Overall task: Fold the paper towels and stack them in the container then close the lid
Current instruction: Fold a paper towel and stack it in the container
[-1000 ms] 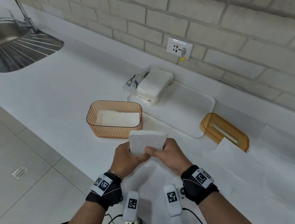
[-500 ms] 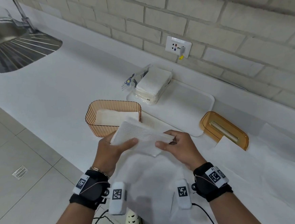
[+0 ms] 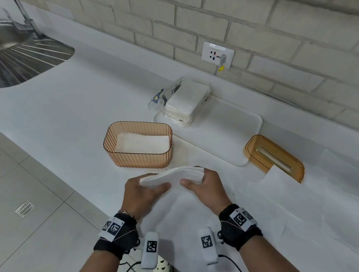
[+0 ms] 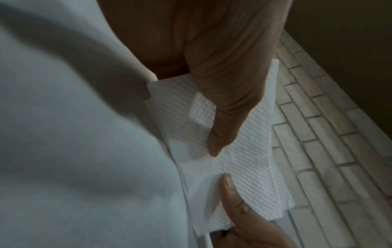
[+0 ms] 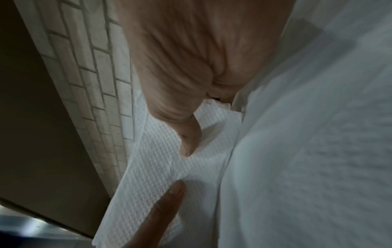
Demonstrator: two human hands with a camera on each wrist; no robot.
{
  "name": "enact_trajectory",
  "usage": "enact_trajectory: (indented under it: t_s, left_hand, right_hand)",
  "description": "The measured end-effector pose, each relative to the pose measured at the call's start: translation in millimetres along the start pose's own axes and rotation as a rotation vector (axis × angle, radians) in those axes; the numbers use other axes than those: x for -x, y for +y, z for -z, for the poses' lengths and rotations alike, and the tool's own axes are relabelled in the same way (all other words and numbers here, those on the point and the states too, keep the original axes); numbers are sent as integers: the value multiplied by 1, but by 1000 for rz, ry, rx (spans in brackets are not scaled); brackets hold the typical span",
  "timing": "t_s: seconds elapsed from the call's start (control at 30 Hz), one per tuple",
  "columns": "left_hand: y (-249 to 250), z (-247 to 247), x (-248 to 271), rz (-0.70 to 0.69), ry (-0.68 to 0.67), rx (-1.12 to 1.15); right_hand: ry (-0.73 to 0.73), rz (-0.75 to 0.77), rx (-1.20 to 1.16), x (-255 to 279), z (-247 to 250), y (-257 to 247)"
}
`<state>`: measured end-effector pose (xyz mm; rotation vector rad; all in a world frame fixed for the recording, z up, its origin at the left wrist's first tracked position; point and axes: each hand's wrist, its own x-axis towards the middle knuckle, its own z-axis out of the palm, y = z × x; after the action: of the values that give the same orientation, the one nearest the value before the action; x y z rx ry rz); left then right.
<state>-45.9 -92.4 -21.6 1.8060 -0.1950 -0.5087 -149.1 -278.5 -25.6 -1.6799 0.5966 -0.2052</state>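
Now the folded white embossed paper towel [image 3: 172, 176] is pinched by left hand [image 3: 143, 194] and right hand [image 3: 204, 190]; edges should be squared before it is lowered flat into the ribbed amber plastic container [image 3: 137, 157].

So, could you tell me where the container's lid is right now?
In the head view the lid lies on the counter at right, beside the white tray.

We look down from head height onto the table [image 3: 74, 97], facing the brick wall [image 3: 269, 24] at 12 o'clock. Our two wrist views sit close behind the thumbs. All three share the folded towel [image 3: 177, 175].
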Motion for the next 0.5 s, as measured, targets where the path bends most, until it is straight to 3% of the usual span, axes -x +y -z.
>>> enact_trajectory:
  t_s: [0.2, 0.37, 0.5]
  left_hand:
    - [13, 0, 3, -125, 62, 45]
    - [5, -5, 1, -53, 25, 40]
    - [7, -8, -2, -51, 25, 41]
  right_hand:
    - [30, 66, -86, 3, 5, -11]
    - [29, -36, -18, -2, 1, 6]
    - [27, -3, -3, -3, -1, 2]
